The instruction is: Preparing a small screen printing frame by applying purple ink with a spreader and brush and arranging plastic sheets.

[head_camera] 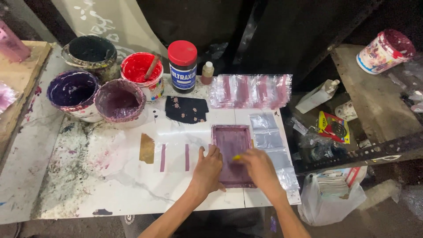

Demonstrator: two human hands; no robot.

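A small purple-stained printing frame (232, 152) lies flat on the white table (132, 185), near the table's right end and close to its near edge. The left hand (207, 169) rests palm down on the frame's left side, fingers together and pointing away from the person, pressing rather than gripping. The right hand (261, 166) lies on the frame's right half, its fingers curled around a small yellow thing (237, 157) held against the mesh; what that thing is cannot be told. Both forearms come up from the near edge and angle toward each other, so the two hands sit close together but do not touch.

Clear plastic sheets (269, 145) lie under and to the right of the frame. Farther off, a row of clear plastic bags (250, 90) with pink stripes lies spread out. Two short purple stripes (175, 157) are printed on the table left of the left hand, beside a brown scrap of tape (146, 148). A dark cloth (187, 109) with small flowers lies beyond the frame.

At the far left stand four open paint tubs: a black one (90, 52), a red one (140, 72) with a stick in it, and two purple ones (74, 92) (120, 100). A dark jar with a red lid (182, 66) and one small bottle (207, 72) stand to their right.
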